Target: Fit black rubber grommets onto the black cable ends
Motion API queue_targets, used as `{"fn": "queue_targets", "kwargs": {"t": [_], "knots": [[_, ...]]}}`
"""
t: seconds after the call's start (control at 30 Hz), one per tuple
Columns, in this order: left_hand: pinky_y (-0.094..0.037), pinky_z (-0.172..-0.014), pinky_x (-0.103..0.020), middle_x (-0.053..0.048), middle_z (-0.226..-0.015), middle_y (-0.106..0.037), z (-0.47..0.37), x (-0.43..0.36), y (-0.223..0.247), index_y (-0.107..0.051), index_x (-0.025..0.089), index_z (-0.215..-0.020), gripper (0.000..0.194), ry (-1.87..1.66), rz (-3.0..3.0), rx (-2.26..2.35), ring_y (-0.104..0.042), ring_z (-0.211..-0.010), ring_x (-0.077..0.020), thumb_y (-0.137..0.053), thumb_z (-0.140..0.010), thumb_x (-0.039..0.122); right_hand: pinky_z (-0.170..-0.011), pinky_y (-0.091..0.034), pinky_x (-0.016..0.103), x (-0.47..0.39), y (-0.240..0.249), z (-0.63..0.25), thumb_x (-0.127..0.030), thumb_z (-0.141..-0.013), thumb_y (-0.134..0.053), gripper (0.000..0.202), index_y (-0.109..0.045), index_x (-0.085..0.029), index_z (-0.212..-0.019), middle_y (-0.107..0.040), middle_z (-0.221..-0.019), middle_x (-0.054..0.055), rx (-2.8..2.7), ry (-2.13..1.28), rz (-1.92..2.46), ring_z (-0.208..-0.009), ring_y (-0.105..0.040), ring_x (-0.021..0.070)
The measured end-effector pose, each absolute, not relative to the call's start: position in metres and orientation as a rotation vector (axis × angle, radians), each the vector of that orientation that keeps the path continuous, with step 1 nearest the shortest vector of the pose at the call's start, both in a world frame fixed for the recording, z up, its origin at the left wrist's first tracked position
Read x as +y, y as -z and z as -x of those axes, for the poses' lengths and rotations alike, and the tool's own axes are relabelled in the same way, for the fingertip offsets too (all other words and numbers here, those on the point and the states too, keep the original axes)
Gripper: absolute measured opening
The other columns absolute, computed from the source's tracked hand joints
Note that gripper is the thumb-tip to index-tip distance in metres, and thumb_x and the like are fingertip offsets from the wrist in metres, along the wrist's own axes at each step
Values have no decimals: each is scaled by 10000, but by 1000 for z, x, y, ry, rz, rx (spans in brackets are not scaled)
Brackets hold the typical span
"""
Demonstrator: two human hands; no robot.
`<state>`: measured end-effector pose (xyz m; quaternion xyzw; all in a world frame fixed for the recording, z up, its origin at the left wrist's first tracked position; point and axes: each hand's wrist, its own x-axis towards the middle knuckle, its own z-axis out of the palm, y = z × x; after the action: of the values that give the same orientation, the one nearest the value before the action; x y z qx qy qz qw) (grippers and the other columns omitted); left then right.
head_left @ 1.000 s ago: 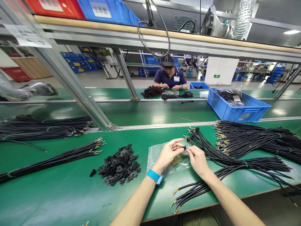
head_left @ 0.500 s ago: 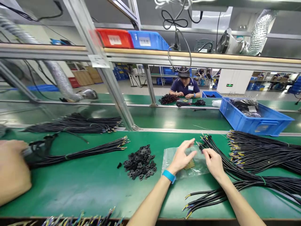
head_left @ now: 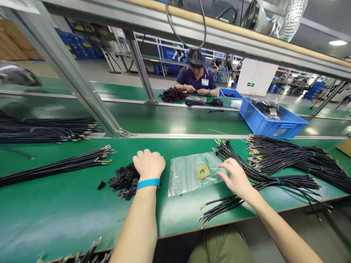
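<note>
My left hand (head_left: 149, 164) is over a pile of small flat black pieces with holes (head_left: 122, 184), fingers curled down; its fingertips and anything in them are hidden. To its right lies a clear zip bag (head_left: 181, 179), with a tan square plate with a round hole (head_left: 199, 174) showing in its middle. My right hand (head_left: 236, 179) hovers at the bag's right edge, thumb and fingers apart, holding nothing. Just behind it is a bundle of black cables (head_left: 241, 160) with bare coloured wire ends; black pieces sit near some of those ends.
More black cables lie at right (head_left: 285, 157), left (head_left: 63, 166) and near the front edge (head_left: 219, 208). A blue bin (head_left: 274, 124) with bagged parts stands at the back right. Metal posts and a rail (head_left: 192, 136) run behind the bench. A co-worker (head_left: 196, 78) sits opposite.
My left hand has moved from above the bag to the black pile. My right hand has opened and come away from the cable ends. The view has turned right; the arm at far left is gone.
</note>
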<state>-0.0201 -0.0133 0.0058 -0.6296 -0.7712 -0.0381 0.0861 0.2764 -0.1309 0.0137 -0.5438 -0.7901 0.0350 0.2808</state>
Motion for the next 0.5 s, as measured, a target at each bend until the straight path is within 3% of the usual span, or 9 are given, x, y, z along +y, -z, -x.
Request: {"fn": "queue_targets", "kwargs": {"t": [0.13,0.3,0.5], "knots": [[-428,-857,-436,-249,-1152,-616,15,-15,-13,-710,61,-1029,393,10,1994,-2384,-552,-1082,-379,-450,-837,285,-824,-451,286,-184,-15,-262,-349,-872,-683,192,-667,-199,-989,-595,-954,38,-2449,-513,1333,-933,-555,185],[-489,-766,-436,-250,-1157,-610,17,-11,-11,-711,72,-1004,352,-18,2099,-2422,-631,-985,-375,-445,-816,207,-860,-422,289,-197,-1,-265,-281,-928,-612,116,-649,-187,-985,-615,-962,44,-2533,-455,1326,-939,-537,173],[-505,-749,-400,-212,-1026,-662,19,-12,-9,-711,92,-907,294,-57,2211,-2257,-650,-935,-345,-476,-735,125,-766,-437,248,-178,6,-262,-230,-991,-460,165,-623,-203,-995,-663,-882,23,-2209,-410,1337,-812,-597,152]]}}
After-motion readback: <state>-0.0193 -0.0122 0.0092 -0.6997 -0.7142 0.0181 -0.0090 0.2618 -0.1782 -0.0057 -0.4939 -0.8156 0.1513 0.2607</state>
